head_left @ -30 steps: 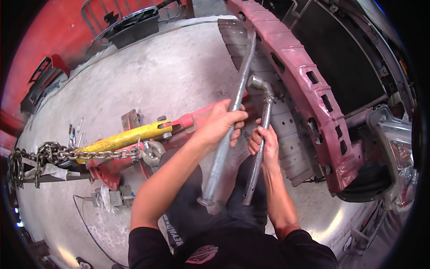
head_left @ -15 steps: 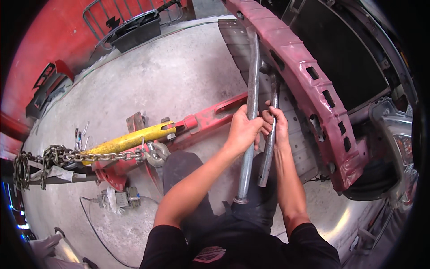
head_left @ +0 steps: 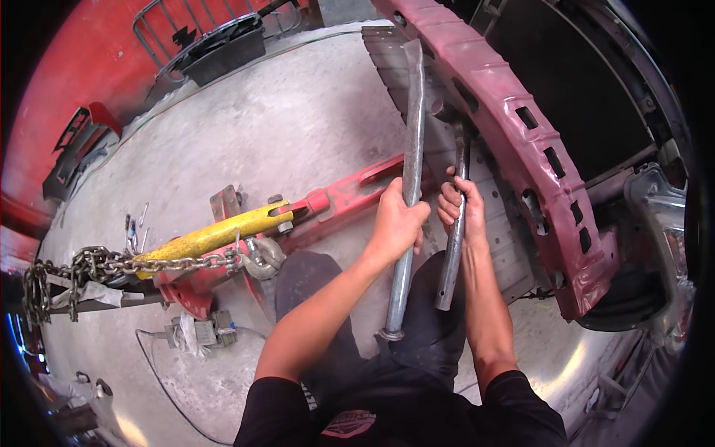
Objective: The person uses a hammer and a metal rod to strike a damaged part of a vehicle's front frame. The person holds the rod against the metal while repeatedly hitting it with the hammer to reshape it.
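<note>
My left hand (head_left: 398, 222) is closed around a long grey metal bar (head_left: 414, 123). Its upper end is flattened and its lower end has a flared rim near my lap. To the right of it, my right hand (head_left: 471, 212) grips a hammer (head_left: 450, 272) by its tubular metal handle, which has a small hole near the lower end. The dark hammer head is up beside the dull red metal beam (head_left: 514, 97), which runs along the front of a vehicle. Bar and hammer stand apart, roughly side by side.
A red frame arm (head_left: 320, 216) with a yellow cylinder (head_left: 223, 231) lies to the left. A chain (head_left: 112, 258) with a hook (head_left: 261, 258) runs along it. Several small tools (head_left: 135, 232) lie on the concrete floor (head_left: 246, 127). A headlight (head_left: 666, 223) is at the right.
The bar in my left hand has shifted slightly left and up, away from the beam. My right hand and the hammer have moved a little right, widening the space between them.
</note>
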Motion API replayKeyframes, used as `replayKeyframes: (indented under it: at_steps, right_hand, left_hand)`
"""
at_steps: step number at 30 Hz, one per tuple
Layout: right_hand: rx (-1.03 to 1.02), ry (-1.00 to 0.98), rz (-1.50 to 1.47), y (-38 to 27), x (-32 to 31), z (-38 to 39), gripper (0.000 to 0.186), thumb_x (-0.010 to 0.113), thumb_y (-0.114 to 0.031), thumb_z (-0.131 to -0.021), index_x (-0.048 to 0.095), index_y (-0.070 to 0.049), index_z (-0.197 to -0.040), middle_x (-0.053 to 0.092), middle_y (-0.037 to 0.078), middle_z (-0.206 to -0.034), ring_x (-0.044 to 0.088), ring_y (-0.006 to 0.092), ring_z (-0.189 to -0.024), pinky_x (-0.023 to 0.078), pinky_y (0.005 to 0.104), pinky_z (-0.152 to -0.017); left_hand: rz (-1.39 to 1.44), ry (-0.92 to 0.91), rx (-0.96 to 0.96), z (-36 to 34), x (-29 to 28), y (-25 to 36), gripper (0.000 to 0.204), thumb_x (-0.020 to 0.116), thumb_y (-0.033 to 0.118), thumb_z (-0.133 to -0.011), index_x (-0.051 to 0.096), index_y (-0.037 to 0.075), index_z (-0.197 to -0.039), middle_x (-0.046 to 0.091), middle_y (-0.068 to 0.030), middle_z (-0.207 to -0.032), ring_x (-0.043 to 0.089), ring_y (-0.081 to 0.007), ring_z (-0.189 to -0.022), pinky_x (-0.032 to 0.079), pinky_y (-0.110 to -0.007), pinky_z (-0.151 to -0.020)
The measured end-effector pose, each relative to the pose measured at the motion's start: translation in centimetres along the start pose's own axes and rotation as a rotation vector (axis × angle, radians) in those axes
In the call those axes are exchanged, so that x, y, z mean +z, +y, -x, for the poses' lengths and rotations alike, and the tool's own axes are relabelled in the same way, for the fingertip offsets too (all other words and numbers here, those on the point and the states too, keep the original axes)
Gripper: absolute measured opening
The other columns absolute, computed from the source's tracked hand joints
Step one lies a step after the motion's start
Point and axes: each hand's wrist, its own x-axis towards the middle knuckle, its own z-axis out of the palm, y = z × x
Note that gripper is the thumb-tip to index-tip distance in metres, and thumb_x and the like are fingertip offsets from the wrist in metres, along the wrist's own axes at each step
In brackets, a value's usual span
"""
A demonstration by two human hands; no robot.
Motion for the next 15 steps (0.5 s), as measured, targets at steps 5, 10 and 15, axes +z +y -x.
replayKeyframes:
  at_steps: [5,10,15]
  right_hand:
    - [0.028,0.005,-0.003,0.4,-0.1,-0.1,0.024,0.053,-0.022,-0.103,0.055,-0.01,-0.123,0.039,-0.005,-0.065,0.038,0.0073,-0.048,0.035,0.0233,-0.042]
    - [0.025,-0.003,-0.021,-0.3,-0.2,-0.3,0.025,0.053,-0.022,-0.103,0.055,-0.01,-0.124,0.039,-0.005,-0.065,0.039,0.0071,-0.048,0.035,0.0229,-0.042]
    - [0.006,0.018,-0.064,-0.4,-0.5,-0.3,0.026,0.048,-0.02,-0.105,0.056,-0.005,-0.125,0.038,-0.003,-0.064,0.038,0.0072,-0.045,0.036,0.0225,-0.038]
  left_hand:
    - [-0.002,-0.049,0.004,-1.7,-0.4,-0.9,0.028,0.055,0.0,-0.087,0.043,-0.001,-0.112,0.052,-0.0071,-0.064,0.051,-0.0166,-0.036,0.041,-0.033,-0.031]
    - [0.071,-0.041,0.013,-2.4,0.3,-2.2,0.025,0.054,0.001,-0.087,0.043,0.0,-0.109,0.051,-0.0065,-0.063,0.051,-0.0162,-0.036,0.04,-0.033,-0.03]
    - [0.128,-0.05,0.018,-2.5,1.3,-2.8,0.023,0.054,0.001,-0.087,0.044,0.001,-0.108,0.052,-0.0065,-0.064,0.051,-0.0162,-0.037,0.039,-0.033,-0.03]
